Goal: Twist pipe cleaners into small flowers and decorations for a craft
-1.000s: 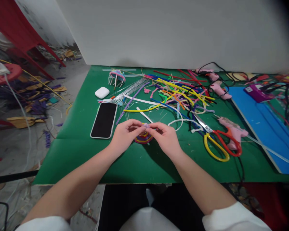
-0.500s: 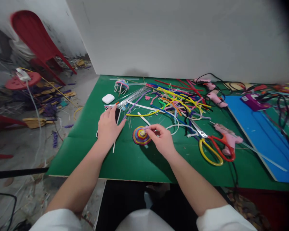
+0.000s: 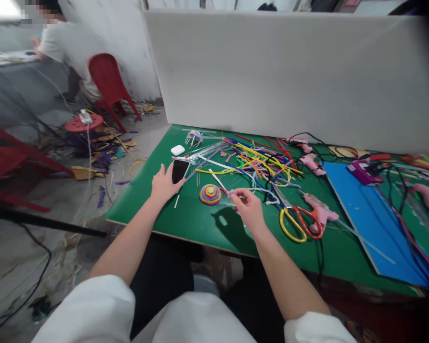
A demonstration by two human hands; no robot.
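Green tabletop [image 3: 196, 219], phone [image 3: 180, 171] against left hand [image 3: 163, 185], long axis roughly fore-and-aft.

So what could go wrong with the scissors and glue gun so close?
The right hand, pinching a small lilac piece, might bump the scissors. The pink glue gun beside them could burn fingers if it's hot; I can't tell. And a dark cord near its handle runs toward the front edge, so it might get snagged.
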